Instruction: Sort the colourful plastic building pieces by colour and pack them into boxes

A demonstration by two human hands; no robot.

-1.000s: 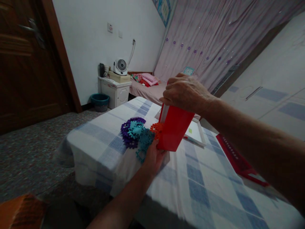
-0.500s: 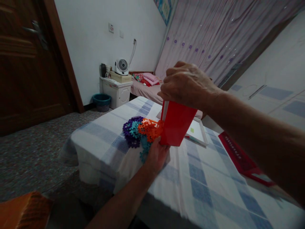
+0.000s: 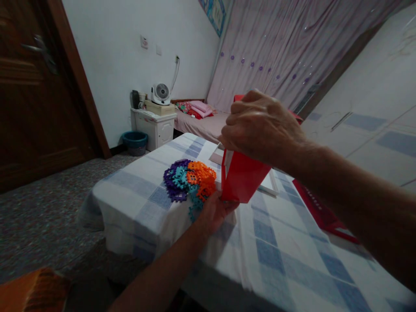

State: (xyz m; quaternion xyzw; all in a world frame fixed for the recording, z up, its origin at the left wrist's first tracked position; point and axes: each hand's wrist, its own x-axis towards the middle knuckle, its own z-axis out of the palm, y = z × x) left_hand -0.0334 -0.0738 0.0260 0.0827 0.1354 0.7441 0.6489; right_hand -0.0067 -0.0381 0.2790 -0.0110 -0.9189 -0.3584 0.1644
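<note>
A red box (image 3: pixel 247 178) is held upright above the cloth, its narrow side turned left. Over its upper part, my right hand (image 3: pixel 261 123) is closed with bent fingers, hiding some of the box. My left hand (image 3: pixel 218 211) supports the lower end from beneath, fingers at the bottom edge. Just left of the box, loose plastic notched pieces lie in a heap: orange pieces (image 3: pixel 202 173) nearest, teal pieces (image 3: pixel 196 199) between, purple pieces (image 3: pixel 169 182) farthest left. What the box holds inside cannot be seen.
The table has a blue-and-white checked cloth (image 3: pixel 234 264). Behind the box lies a white tray-like lid (image 3: pixel 270 184), partly covered. A flat dark red box (image 3: pixel 320 208) sits to the right under my forearm. Beyond are a bed (image 3: pixel 198 125), a cabinet with a fan (image 3: pixel 160 94), and a teal bucket (image 3: pixel 134 142).
Orange pieces that touched the box mouth now lie on the heap, apart from it. Both hands have shifted the box slightly right, and a red flap shows above my right hand.
</note>
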